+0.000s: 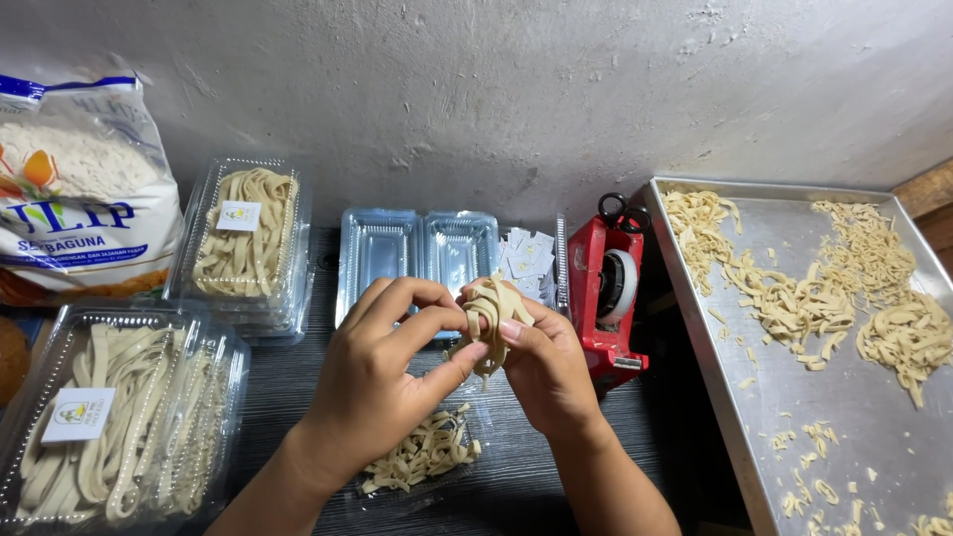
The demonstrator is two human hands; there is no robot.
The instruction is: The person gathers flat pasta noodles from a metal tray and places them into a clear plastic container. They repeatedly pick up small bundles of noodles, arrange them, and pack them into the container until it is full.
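Hands meet above the dark wooden counter point(556, 476), both pinched around one bundle of pale flat noodle strips point(491, 316): the left hand point(382, 372) curls its fingers over the top with the thumb pressing from below, and the right hand point(544, 362) closes its fingertips on the other side, so the bundle hangs looped between them. Directly beneath, an open clear plastic container point(422, 462) holds a small heap of short noodle pieces. Just behind the hands lies an empty hinged clear container point(417, 248), opened flat, with a scatter of small white paper labels point(526, 260) beside it. To the right stands a red tape dispenser point(608, 288), and beyond it a large metal tray point(794, 397) strewn with loose noodle strips and crumbs. On the left sit two closed, labelled containers packed with noodles, one near point(119, 412) and one farther back point(243, 238), next to a flour bag point(79, 189) leaning against the wall.
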